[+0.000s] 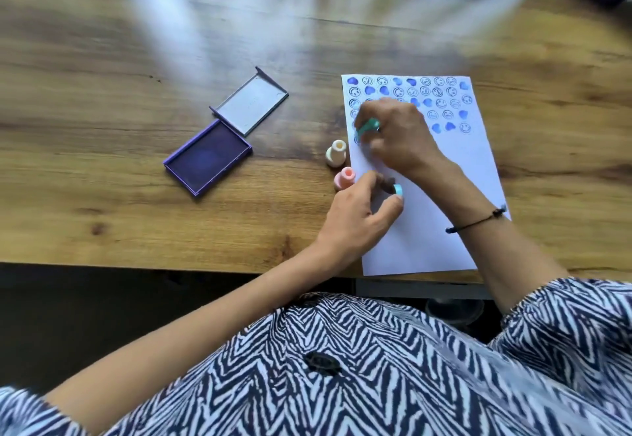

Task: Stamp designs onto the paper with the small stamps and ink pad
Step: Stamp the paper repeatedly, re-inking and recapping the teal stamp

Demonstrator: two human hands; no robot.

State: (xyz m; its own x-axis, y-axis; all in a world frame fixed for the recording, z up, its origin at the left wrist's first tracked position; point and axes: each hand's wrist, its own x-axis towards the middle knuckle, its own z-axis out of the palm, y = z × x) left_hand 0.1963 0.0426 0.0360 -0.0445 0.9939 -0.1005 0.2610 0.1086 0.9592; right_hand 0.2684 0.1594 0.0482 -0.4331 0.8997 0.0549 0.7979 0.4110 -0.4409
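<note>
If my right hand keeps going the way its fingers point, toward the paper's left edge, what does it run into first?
Likely the cream stamp standing just off the paper, left of the right hand and its green stamp. The blur makes height and exact heading uncertain.

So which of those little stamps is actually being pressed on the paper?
The green stamp in the right hand, over the paper. The cream stamp and pink stamp stand untouched on the table.

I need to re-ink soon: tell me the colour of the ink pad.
Dark purple-blue pad in the ink pad, set in a purple case; seen in the head view.
</note>
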